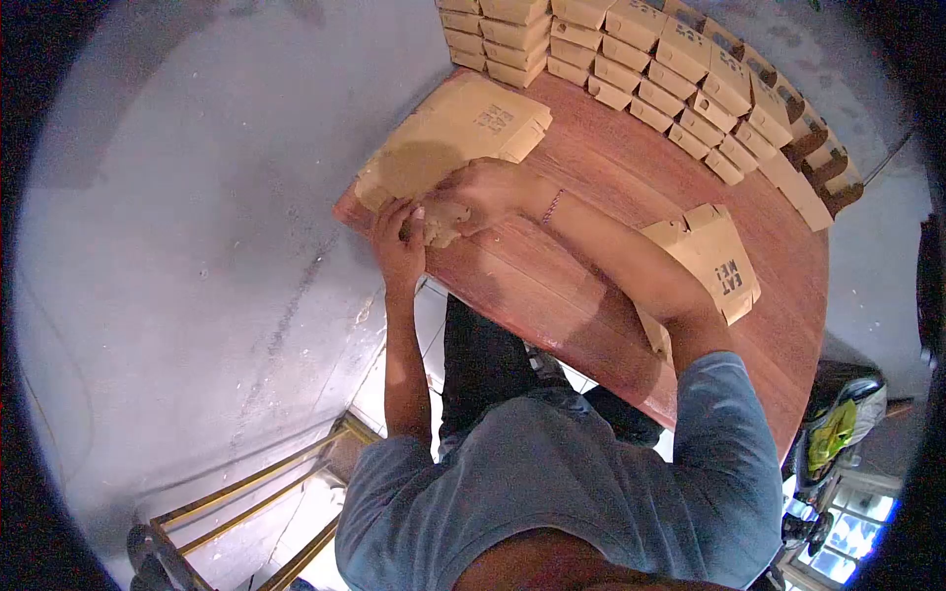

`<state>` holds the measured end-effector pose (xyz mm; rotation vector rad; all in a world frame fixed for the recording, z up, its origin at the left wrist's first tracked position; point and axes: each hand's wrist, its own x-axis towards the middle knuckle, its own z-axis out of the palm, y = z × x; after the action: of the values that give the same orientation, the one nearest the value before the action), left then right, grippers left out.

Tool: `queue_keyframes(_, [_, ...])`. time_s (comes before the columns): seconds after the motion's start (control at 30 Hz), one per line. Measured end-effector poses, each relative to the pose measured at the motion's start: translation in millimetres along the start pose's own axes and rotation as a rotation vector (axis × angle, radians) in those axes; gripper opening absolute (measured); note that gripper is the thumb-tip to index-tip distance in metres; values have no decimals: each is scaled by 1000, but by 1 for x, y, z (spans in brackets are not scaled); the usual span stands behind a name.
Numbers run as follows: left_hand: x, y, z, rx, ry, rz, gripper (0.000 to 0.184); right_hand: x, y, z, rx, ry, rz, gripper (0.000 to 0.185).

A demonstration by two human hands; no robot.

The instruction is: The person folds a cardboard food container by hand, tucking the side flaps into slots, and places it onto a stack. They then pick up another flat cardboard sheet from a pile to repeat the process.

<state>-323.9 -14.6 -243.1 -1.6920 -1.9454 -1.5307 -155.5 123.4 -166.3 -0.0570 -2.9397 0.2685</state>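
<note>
At the left end of the red-brown table, my left hand [399, 239] is closed round the edge of a small tan piece [446, 225] that looks like crumpled or folded card. My right hand [483, 194] reaches over the same piece from the other side; its fingers are mostly hidden, so what they grip is unclear. Just beyond both hands lies a flat stack of brown cardboard sheets [434, 128] printed "EAT ME!". Another flat brown cardboard piece [717, 258] with the same print lies partly under my right forearm.
Rows of stacked, folded brown boxes [655, 74] line the far edge of the table [581, 128]. A grey wall [197, 197] stands close on the left. A yellow metal frame [246, 483] is at the lower left, and a bag with yellow-green cloth [833, 435] at the right.
</note>
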Motion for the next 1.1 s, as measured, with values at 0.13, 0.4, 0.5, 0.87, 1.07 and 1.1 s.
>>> queue_keyframes(0.13, [-2, -2, 2, -59, 28, 2, 22, 0, -4, -2, 34, 38, -32, 61])
queue_keyframes(0.4, [3, 9, -2, -38, 37, 12, 20, 2, -13, 1, -75, -2, 11, 55])
queue_keyframes(0.5, [2, 8, -2, 1, 19, -13, 20, -1, -17, -1, -84, 36, -25, 51])
queue_keyframes(0.87, [-5, 4, 3, -134, 90, -146, 40, -8, -13, 13, -165, 71, -13, 31])
queue_keyframes(1.07, [-3, 4, -2, -59, 76, -40, 50, -11, -31, -23, -96, 194, 218, 25])
queue_keyframes(1.1, [-3, 1, -4, 16, -16, 20, 51, -11, -29, -26, -47, 274, 270, 23])
